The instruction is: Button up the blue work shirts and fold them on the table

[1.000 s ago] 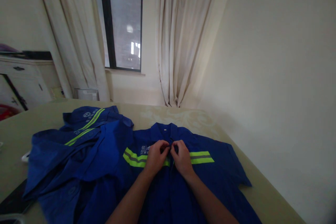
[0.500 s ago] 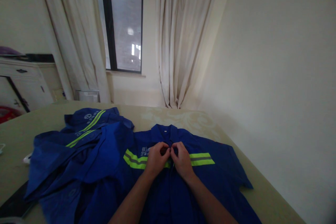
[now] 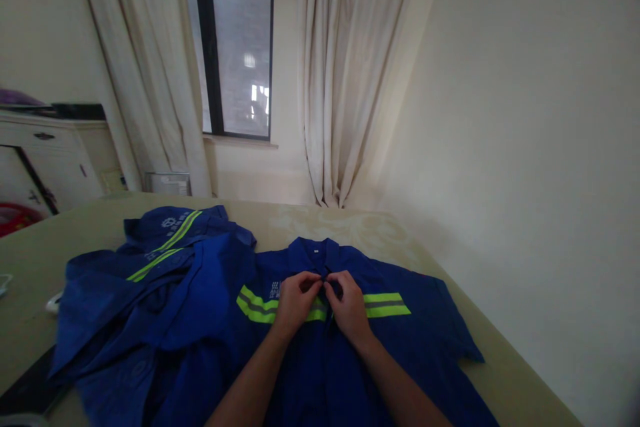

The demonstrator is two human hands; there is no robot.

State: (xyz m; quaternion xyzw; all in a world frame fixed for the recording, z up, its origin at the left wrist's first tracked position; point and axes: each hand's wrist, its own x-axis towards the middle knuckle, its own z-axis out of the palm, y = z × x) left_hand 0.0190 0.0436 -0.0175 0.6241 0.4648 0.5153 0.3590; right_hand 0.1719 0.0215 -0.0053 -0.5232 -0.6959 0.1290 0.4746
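Observation:
A blue work shirt [image 3: 420, 340] with yellow-green reflective bands lies spread front side up, its collar pointing away from me. My left hand [image 3: 299, 300] pinches the front edge of the shirt just below the collar. Right beside it, my right hand [image 3: 346, 300] pinches the same front opening, the fingertips of both hands almost meeting. Whatever small part sits between the fingertips is too small and dark to make out. White printing shows on the chest next to my left hand.
More blue work clothes [image 3: 130, 320] with reflective strips lie heaped on the left. They rest on a pale patterned bed or table surface [image 3: 350, 220]. A dark flat object [image 3: 30, 387] is at the lower left. A wall [image 3: 540, 180] runs along the right; curtains [image 3: 340, 80] hang behind.
Both hands stay at the shirt's front opening, with only slight finger shifts. The left hand has tilted a little, uncovering more of the reflective band.

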